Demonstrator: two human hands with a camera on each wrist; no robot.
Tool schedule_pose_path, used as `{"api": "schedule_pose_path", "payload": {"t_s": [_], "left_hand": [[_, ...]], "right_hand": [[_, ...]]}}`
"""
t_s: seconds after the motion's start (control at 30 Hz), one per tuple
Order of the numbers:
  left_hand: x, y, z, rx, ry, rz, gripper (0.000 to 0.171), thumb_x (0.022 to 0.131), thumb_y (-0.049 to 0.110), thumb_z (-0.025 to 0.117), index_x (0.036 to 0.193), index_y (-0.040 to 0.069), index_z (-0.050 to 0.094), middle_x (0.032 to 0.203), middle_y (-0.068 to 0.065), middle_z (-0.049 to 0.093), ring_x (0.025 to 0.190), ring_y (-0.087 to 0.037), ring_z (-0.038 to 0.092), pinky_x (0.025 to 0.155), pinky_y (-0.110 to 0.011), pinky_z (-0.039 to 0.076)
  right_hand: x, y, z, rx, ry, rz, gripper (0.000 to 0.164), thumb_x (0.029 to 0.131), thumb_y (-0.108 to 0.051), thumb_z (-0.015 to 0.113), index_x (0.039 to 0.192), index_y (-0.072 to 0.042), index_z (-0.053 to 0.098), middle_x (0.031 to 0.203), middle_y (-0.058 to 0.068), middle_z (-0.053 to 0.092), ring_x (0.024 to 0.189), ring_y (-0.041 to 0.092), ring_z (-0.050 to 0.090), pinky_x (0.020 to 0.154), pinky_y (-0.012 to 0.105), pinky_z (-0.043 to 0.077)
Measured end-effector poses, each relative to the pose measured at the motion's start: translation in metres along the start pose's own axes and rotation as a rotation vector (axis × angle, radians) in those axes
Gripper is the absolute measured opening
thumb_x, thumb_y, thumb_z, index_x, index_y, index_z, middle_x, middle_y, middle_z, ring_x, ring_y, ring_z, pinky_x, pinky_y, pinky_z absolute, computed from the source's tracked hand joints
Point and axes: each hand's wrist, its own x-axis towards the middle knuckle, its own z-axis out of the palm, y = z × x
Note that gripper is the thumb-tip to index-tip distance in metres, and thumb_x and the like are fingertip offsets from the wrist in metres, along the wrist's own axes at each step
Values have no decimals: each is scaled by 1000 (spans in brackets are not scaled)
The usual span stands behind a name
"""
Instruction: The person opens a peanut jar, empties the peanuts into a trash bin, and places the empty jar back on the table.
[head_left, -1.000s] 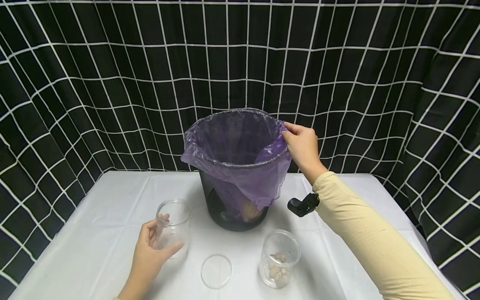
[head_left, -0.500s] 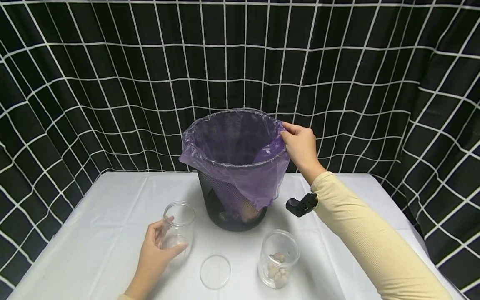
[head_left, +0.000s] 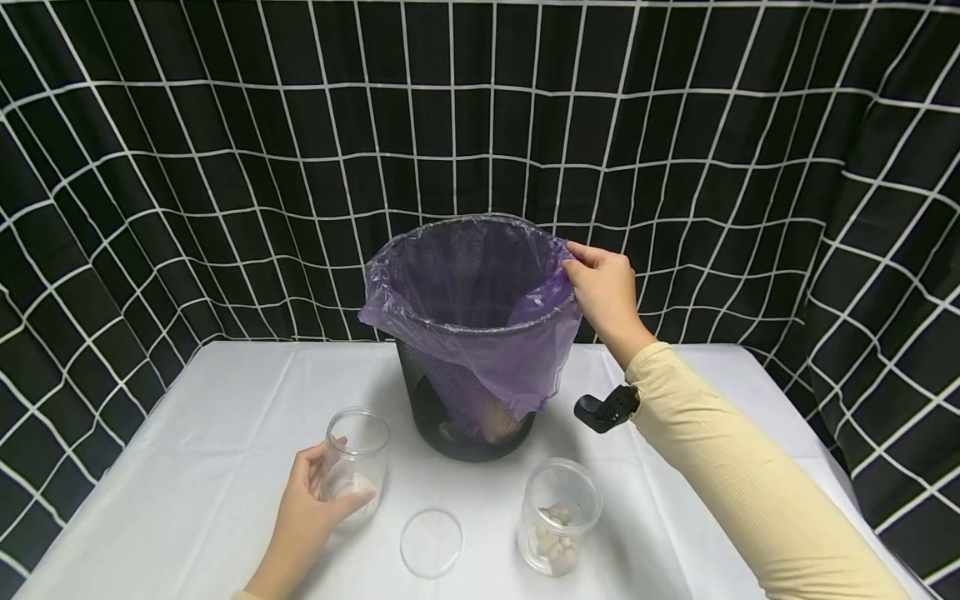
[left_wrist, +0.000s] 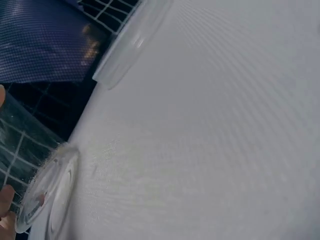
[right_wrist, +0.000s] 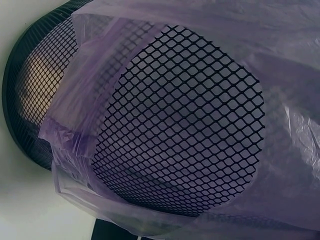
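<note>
My left hand (head_left: 311,504) grips a clear plastic jar (head_left: 367,467) round its side, thumb in front and fingers behind; nothing shows inside it. In the left wrist view, the bottom of that jar (left_wrist: 47,182) is close over the white tabletop. My right hand (head_left: 603,296) pinches the edge of a purple trash bag (head_left: 506,367) at the right rim of a black mesh wastebasket (head_left: 427,417). The bag lines the basket and folds over its rim. Through the mesh in the right wrist view, the hanging bag (right_wrist: 75,95) leaves part of the wall uncovered.
A clear round lid (head_left: 432,543) lies flat on the white table (head_left: 225,433), between the held jar and a second clear jar (head_left: 588,492). Pale lumpy pieces (head_left: 557,533) sit in that second jar. A black gridded curtain (head_left: 480,125) surrounds the table behind and at the sides.
My left hand and its jar have shifted slightly right and toward me, then stayed almost still. The right hand keeps its pinch on the trash bag at the same spot.
</note>
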Motion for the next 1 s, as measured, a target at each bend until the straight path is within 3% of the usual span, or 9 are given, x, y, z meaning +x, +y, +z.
{"api": "schedule_pose_path", "payload": {"t_s": [0.23,0.4,0.53,0.73,1.0], "left_hand": [[0,-4,-2,-1,-28,5,83,75,19,86,140,10,35,159,-9,37,154,-33,19,128,-52,13],[0,-9,-4,14,-39,37,79,74,18,86,137,12,37,153,-4,44,153,-29,24,128,-49,15],[-1,-11,-5,3,-31,31,80,74,17,86,136,11,36,152,-4,45,151,-26,28,128,-47,16],[0,-16,-3,-43,-42,42,81,76,11,84,136,5,29,155,-10,42,150,-35,28,127,-56,14],[-1,-18,-3,-9,-67,64,86,80,14,81,142,5,23,158,-16,35,152,-42,19,125,-61,11]], "right_hand": [[-1,-2,-2,-3,-6,6,37,97,-12,55,133,-3,62,130,15,65,117,23,64,89,20,54],[-2,-3,-2,-1,-9,6,37,97,-12,55,132,-4,62,129,15,65,115,23,65,75,8,47],[-1,-3,-1,-2,-9,11,37,96,-13,56,132,-4,63,128,15,66,109,19,65,71,5,44],[-1,-4,-1,-13,-6,11,38,96,-14,56,132,-5,63,129,14,66,112,21,64,72,5,44],[-1,-3,-1,-28,-20,8,38,97,-13,54,134,-5,61,130,14,65,113,22,64,73,6,44]]}}
